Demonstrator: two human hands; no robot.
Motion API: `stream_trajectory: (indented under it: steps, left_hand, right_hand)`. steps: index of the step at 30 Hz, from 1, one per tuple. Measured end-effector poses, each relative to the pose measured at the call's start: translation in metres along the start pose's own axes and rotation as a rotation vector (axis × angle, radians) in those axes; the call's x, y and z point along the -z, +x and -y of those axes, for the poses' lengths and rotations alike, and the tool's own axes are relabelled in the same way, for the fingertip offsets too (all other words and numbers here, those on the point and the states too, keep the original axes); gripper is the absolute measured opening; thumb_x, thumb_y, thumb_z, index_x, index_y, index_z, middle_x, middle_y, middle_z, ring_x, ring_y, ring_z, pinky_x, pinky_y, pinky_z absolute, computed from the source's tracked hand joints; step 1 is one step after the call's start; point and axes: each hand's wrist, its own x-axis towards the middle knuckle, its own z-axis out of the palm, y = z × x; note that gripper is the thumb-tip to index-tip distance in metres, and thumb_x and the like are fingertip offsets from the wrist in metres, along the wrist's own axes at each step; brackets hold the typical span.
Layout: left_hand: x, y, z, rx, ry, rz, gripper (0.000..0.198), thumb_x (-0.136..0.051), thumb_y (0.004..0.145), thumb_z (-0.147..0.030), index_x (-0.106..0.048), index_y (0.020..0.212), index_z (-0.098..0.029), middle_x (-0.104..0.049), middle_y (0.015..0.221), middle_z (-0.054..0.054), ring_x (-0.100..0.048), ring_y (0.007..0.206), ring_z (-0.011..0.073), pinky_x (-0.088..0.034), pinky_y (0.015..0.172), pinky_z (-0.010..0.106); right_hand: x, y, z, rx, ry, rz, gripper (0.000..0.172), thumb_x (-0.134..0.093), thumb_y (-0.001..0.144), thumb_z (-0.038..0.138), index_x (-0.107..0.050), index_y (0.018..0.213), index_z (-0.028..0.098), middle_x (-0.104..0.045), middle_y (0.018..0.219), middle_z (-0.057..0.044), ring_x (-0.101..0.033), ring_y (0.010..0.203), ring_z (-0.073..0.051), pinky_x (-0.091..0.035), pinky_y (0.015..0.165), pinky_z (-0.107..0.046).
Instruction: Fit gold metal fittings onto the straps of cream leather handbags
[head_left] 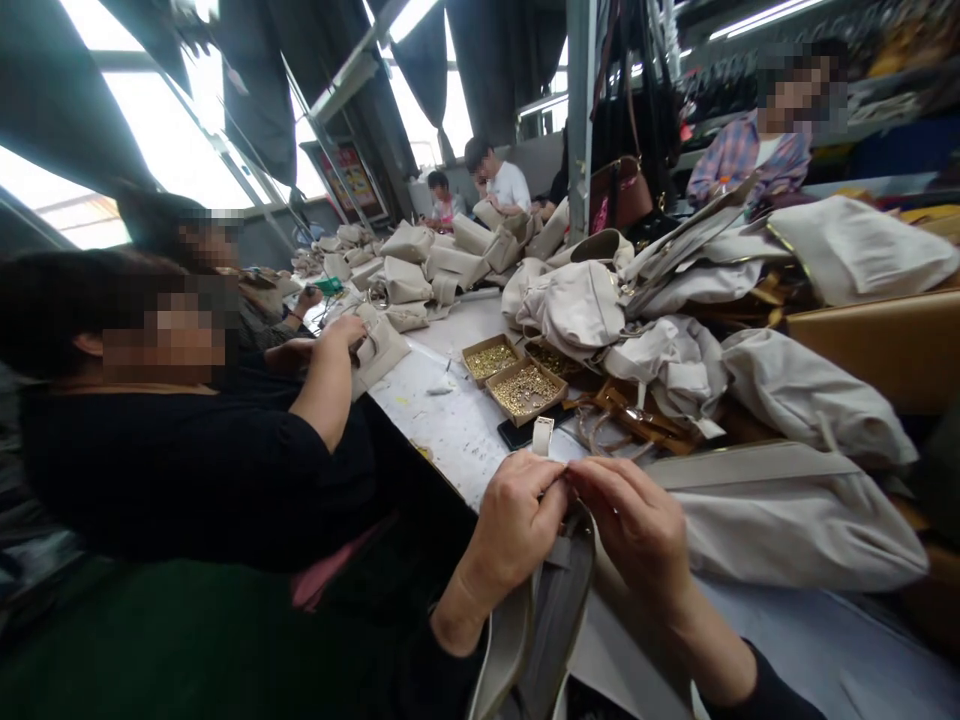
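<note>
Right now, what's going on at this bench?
The camera wearer's left hand and right hand meet at the fingertips above an open beige bag with a grey inside; what they pinch is hidden. A shallow cardboard box of small gold-coloured pieces sits just beyond, on the white worktable. At the left, a co-worker in a black top has a hand on another beige bag. More beige bags lie heaped at the right.

The strap [544, 436] in front of you looks smooth and leather-like; the bag [622, 640] below it is matt outside, its grey lining [559, 588] cloth-like. Nearby, you have dull, wrinkled fabric bundles [814, 390], shiny gold metal pieces [526, 388] in matt cardboard boxes [544, 411], and a smooth, speckled white surface [457, 440].
</note>
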Motion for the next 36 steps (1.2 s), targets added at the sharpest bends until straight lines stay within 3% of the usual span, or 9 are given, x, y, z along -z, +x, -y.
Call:
stream_trajectory:
  steps: [8, 14, 18, 24, 27, 36]
  left_hand:
    - [0.000, 0.004, -0.002, 0.067, 0.119, 0.001, 0.025, -0.050, 0.098, -0.015, -0.071, 0.085, -0.019, -0.070, 0.088, 0.006, -0.063, 0.092, 0.0216, -0.049, 0.082, 0.032]
    - [-0.002, 0.005, -0.004, 0.039, 0.222, -0.008, 0.027, -0.047, 0.098, -0.011, -0.063, 0.077, -0.019, -0.067, 0.084, 0.006, -0.062, 0.088, 0.0210, -0.047, 0.076, 0.031]
    - [-0.004, 0.008, -0.003, 0.011, 0.303, -0.013, 0.027, -0.045, 0.098, -0.011, -0.061, 0.079, -0.020, -0.067, 0.083, 0.006, -0.062, 0.085, 0.0215, -0.045, 0.074, 0.031]
    - [-0.006, 0.010, 0.001, -0.037, 0.381, -0.019, 0.023, -0.046, 0.097, -0.010, -0.065, 0.089, -0.020, -0.066, 0.086, 0.006, -0.061, 0.086, 0.0228, -0.044, 0.073, 0.033]
    - [-0.007, 0.013, 0.002, -0.064, 0.410, -0.048, 0.022, -0.048, 0.095, -0.009, -0.064, 0.085, -0.019, -0.066, 0.084, 0.006, -0.061, 0.084, 0.0232, -0.042, 0.073, 0.034]
    - [-0.001, 0.025, 0.005, 0.120, 0.206, -0.076, 0.023, -0.051, 0.097, -0.013, -0.068, 0.084, -0.019, -0.068, 0.083, 0.005, -0.064, 0.084, 0.0212, -0.044, 0.074, 0.031]
  right_hand:
    - [-0.003, 0.001, -0.006, 0.031, -0.019, 0.010, 0.022, -0.059, 0.101, 0.009, -0.066, 0.119, 0.019, -0.074, 0.102, -0.007, -0.068, 0.090, -0.020, -0.054, 0.082, -0.031]
    - [-0.004, 0.006, -0.007, -0.030, -0.039, 0.005, 0.014, -0.058, 0.102, 0.016, -0.067, 0.112, 0.020, -0.074, 0.099, -0.006, -0.069, 0.088, -0.019, -0.055, 0.081, -0.032]
    - [0.001, 0.014, -0.008, 0.040, -0.125, 0.049, 0.017, -0.054, 0.103, 0.014, -0.066, 0.113, 0.021, -0.074, 0.100, -0.006, -0.069, 0.087, -0.021, -0.054, 0.079, -0.034]
    - [0.003, 0.030, -0.020, -0.013, -0.094, 0.148, 0.009, -0.056, 0.100, 0.020, -0.061, 0.093, 0.021, -0.068, 0.083, -0.002, -0.066, 0.074, -0.019, -0.052, 0.069, -0.029]
    - [0.002, 0.035, -0.025, -0.058, -0.068, 0.154, 0.010, -0.056, 0.095, 0.018, -0.057, 0.086, 0.022, -0.062, 0.074, 0.001, -0.063, 0.066, -0.016, -0.050, 0.062, -0.026]
    - [-0.001, 0.037, -0.017, -0.113, 0.025, 0.187, 0.006, -0.058, 0.101, 0.023, -0.061, 0.095, 0.022, -0.067, 0.083, 0.000, -0.066, 0.074, -0.016, -0.051, 0.068, -0.025]
